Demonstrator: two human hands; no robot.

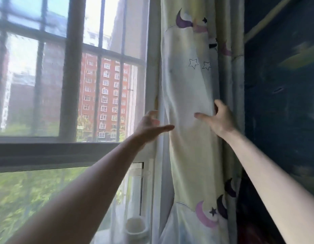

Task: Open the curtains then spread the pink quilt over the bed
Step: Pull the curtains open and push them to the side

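- The curtain (pixel 188 88), pale yellow with moons and stars, is hanging bunched in folds at the right edge of the window (pixel 70 138).
- The right hand (pixel 219 118) is gripping a fold on the curtain's right side, with its fingers tucking behind the cloth and its thumb reaching across the front.
- The left hand (pixel 149 125) is reaching to the curtain's left edge with fingers spread wide, holding nothing.
- A white jar (pixel 136 228) is sitting low, left of the curtain.
- A dark blue wall (pixel 279 103) is standing right of the curtain.
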